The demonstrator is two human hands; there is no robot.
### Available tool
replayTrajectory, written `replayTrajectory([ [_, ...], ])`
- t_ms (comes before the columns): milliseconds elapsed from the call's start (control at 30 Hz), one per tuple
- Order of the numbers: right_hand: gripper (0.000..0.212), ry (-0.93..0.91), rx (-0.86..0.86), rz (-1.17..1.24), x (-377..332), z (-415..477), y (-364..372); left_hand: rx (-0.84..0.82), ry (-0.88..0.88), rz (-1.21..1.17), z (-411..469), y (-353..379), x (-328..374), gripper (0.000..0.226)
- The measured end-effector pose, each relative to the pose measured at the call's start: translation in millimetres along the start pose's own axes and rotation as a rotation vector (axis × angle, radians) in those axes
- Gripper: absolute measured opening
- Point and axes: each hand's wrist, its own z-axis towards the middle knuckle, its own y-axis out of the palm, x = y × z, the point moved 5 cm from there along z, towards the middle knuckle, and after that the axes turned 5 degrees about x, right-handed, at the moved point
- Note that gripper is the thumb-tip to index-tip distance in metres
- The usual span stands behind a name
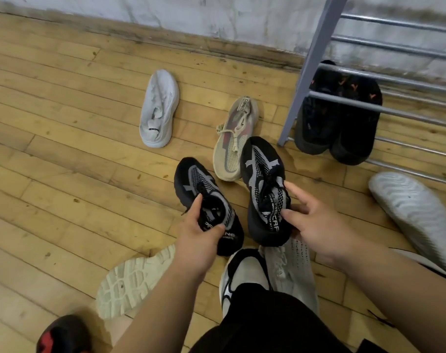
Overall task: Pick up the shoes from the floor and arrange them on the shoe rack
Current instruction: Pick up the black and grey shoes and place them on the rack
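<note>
Two grips clamped: left hand (201, 233) on black shoe (191, 182), right hand (316, 222) on its mate (260, 169); probably light, soft; I'd hold collars.

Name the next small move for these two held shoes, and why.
Probably carry both to the rack, beside the black pair there: the left hand grips one black-and-grey shoe, the right hand its mate, and rails beside that pair look bare.
</note>
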Motion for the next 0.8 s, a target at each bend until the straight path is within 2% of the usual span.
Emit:
replayTrajectory([
  [67,0.065,-0.038,-0.010,-0.020,-8,-6,-5,-0.028,-0.086,-0.238,-5,0,13,0.072],
  [167,0.067,-0.087,-0.001,-0.058,-21,-18,-19,-0.081,-0.036,-0.268,-20,-4,31,0.069],
  [333,0.075,-0.209,0.049,-0.117,-39,-46,-53,-0.237,0.129,-0.201,-42,-1,53,0.072],
  [467,0.067,-0.279,0.110,-0.087,-44,-71,-85,-0.369,0.198,-0.153,-58,15,70,0.070],
  [800,0.064,-0.326,0.277,0.053,-35,-96,-153,-0.516,0.349,-0.016,-82,73,107,0.070],
])
